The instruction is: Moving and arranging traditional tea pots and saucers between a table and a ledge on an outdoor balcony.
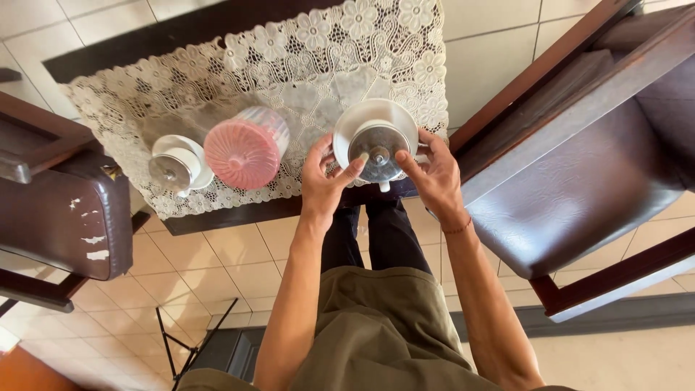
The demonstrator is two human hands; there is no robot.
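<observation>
Both forearms are bare from the elbow down to the left hand (323,181) and the right hand (434,177), with no sleeve reaching either wrist. Just behind the right hand, a thin reddish-brown cord bracelet (457,229) circles the wrist, while the wrist behind the left hand carries nothing. Below the hands hangs a loose olive-green garment (384,333) with soft folds across the front, and between the two forearms show dark, near-black trousers (376,239)

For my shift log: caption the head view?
Both hands hold a metal-lidded cup on a lace-covered table.
</observation>
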